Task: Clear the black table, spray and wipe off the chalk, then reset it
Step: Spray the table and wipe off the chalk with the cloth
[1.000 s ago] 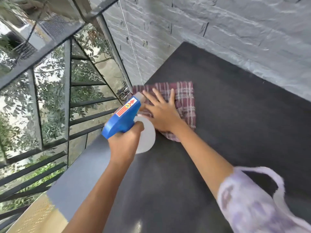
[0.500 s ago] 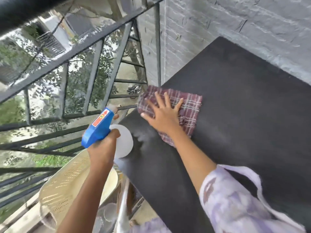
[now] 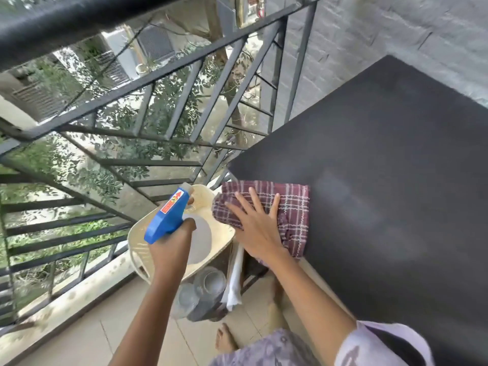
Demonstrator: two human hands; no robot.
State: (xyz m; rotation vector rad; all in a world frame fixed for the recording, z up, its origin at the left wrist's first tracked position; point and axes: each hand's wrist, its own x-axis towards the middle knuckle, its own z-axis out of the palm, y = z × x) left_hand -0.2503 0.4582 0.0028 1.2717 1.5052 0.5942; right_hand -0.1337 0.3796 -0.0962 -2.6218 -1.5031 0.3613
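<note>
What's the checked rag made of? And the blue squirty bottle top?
The rag looks like woven cotton: soft folds, a plaid weave, a frayed edge. The bottle top looks like hard, smooth plastic: even blue colour, molded shape, a sticker on it.

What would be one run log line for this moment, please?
step: wiping | right hand: flat on cloth at table edge | left hand: holds spray bottle off the table | table top: otherwise bare

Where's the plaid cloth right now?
Head view, centre: the plaid cloth lies at the black table's near-left edge, pressed flat under the right hand, overhanging slightly beside the cream plastic chair.
</note>
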